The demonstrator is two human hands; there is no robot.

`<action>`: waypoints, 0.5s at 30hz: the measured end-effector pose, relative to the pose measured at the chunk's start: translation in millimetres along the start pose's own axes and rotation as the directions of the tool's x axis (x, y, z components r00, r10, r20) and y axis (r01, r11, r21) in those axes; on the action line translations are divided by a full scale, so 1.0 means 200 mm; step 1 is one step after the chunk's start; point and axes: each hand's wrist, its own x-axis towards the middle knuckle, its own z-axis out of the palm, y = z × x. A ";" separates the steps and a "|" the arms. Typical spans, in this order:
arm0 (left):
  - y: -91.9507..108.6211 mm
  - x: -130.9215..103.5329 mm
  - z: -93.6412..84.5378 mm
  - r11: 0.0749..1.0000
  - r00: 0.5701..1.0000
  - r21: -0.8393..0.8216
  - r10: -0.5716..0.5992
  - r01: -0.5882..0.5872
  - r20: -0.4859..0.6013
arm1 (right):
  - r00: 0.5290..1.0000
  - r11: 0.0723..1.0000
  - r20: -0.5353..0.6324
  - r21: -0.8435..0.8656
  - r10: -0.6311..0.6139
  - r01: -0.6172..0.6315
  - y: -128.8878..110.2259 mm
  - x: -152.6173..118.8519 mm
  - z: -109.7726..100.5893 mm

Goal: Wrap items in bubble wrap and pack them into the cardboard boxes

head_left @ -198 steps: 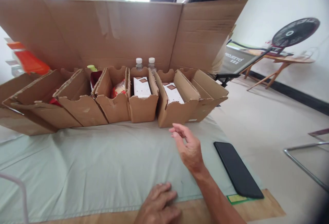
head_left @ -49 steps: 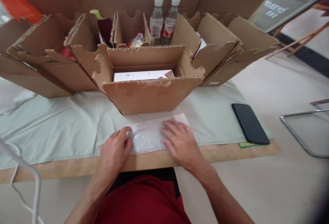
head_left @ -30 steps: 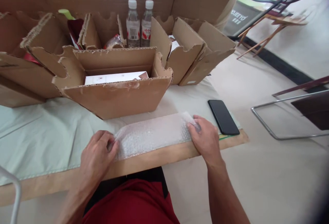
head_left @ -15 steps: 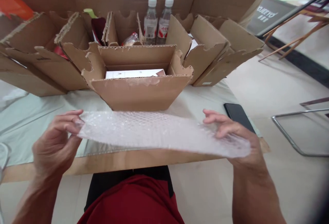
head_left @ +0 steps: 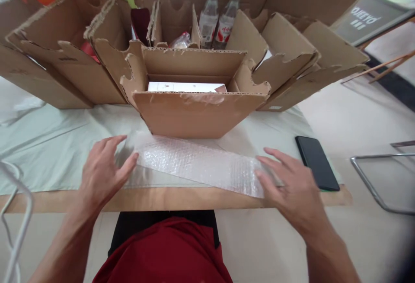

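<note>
A strip of clear bubble wrap (head_left: 197, 162) lies on the cloth at the front of the table, slanting down toward the right. My left hand (head_left: 105, 170) is at its left end, thumb and fingers spread apart, the thumb tip close to the wrap's edge. At the opposite end, my right hand (head_left: 292, 190) has its fingers and thumb parted, with the tips at or just touching the wrap. Right behind the strip stands an open cardboard box (head_left: 197, 114) with a white box (head_left: 184, 87) inside it.
Several open cardboard bins (head_left: 74, 66) line the back. Two clear bottles with white caps (head_left: 223, 25) stand among them. A black phone (head_left: 317, 162) rests at the table's right edge. White cables (head_left: 24, 213) hang at the left, and a metal frame (head_left: 366, 183) is on the right.
The bubble wrap, stretched between both hands before, now lies lower on the table. Both hands have loosened from its ends, and the left has moved inward. The camera view has shifted somewhat.
</note>
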 end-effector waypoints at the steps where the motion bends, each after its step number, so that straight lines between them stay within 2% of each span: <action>1: 0.02 0.04 0.05 0.997 0.996 0.056 -0.059 0.056 0.059 | 0.999 0.999 0.051 -0.047 -0.013 0.015 -0.03 0.00 0.03; 3: 0.04 0.11 0.12 0.984 0.976 0.135 -0.136 0.114 0.169 | 0.996 0.986 0.094 -0.163 0.000 0.015 -0.06 -0.03 0.11; 5: 0.06 0.12 0.14 0.983 0.961 0.149 -0.140 0.106 0.238 | 0.998 0.983 0.061 -0.185 0.016 -0.005 -0.07 -0.05 0.16; 10: 0.09 0.04 0.03 0.975 0.945 0.150 -0.200 0.165 0.259 | 0.997 0.998 -0.072 -0.061 0.000 -0.004 -0.05 0.00 0.16; 12: 0.08 0.02 -0.01 0.962 0.914 0.173 -0.255 0.209 0.315 | 0.999 0.999 -0.054 -0.049 -0.009 0.007 -0.04 0.05 0.18; 15: 0.06 0.02 0.01 0.942 0.858 0.158 -0.334 0.295 0.390 | 1.000 0.999 0.026 -0.041 -0.015 0.016 0.00 0.08 0.22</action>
